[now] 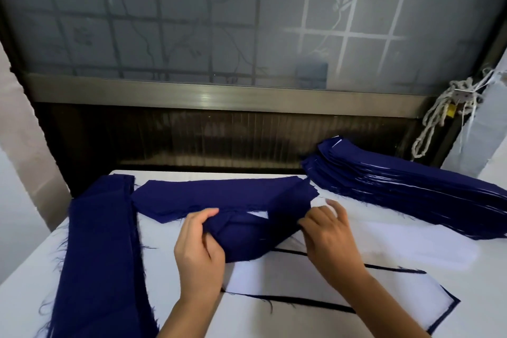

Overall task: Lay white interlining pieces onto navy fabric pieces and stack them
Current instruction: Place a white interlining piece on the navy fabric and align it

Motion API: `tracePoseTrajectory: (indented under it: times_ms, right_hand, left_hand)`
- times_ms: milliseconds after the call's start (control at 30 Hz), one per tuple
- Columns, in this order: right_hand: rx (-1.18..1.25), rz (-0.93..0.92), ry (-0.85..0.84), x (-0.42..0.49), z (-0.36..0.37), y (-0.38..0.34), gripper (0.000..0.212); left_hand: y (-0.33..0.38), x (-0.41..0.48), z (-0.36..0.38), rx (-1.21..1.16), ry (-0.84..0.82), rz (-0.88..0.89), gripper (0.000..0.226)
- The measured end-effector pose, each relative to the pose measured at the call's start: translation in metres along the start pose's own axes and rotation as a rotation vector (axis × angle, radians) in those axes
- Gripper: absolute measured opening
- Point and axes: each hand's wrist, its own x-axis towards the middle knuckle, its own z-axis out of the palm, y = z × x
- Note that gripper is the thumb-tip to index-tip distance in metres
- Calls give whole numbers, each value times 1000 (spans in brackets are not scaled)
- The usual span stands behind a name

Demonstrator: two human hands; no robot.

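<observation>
A crumpled navy fabric piece [248,236] is lifted off the table between both hands. My left hand [199,250] pinches its left end, my right hand [327,236] pinches its right end. Behind it a flat navy piece [208,195] lies across the table. Under my hands, a white interlining piece [343,293] covers a navy piece whose dark edge shows around it. A tall stack of navy pieces layered with white [411,186] sits at the right. A long pile of navy fabric [101,255] runs down the left side.
The white table [33,291] ends against a dark window sill and frosted window [247,22] at the back. A knotted white cord [441,112] hangs at the right by a pale wall.
</observation>
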Motion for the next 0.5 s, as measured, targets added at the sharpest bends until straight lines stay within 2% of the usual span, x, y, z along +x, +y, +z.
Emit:
tracePoseTrajectory:
  times_ms: [100,200,267,333,367,433,500]
  right_hand:
    - [-137,86,75,-26,-13,36,23]
    - [-202,204,107,-56,-26,65,30]
    - [-151,283,102,-70,-34,73,23]
    - [-8,315,82,-76,-42,66,11]
    - [81,302,64,-76,-44,56,12]
    - [236,227,-8,-68,-43,25,35]
    - [344,138,-110,-51,-39,-13,63]
  left_hand:
    - [2,0,2,-3,22,-141,48]
    - [-1,2,2,0,46,-151,43]
    - [-6,4,1,-10,33,-154,38]
    - [-9,3,3,1,-22,-133,26]
    - [-8,2,5,22,-55,-91,21]
    - [-5,-2,8,73,-108,51,15]
    - [-1,-6,10,110,-154,221,20]
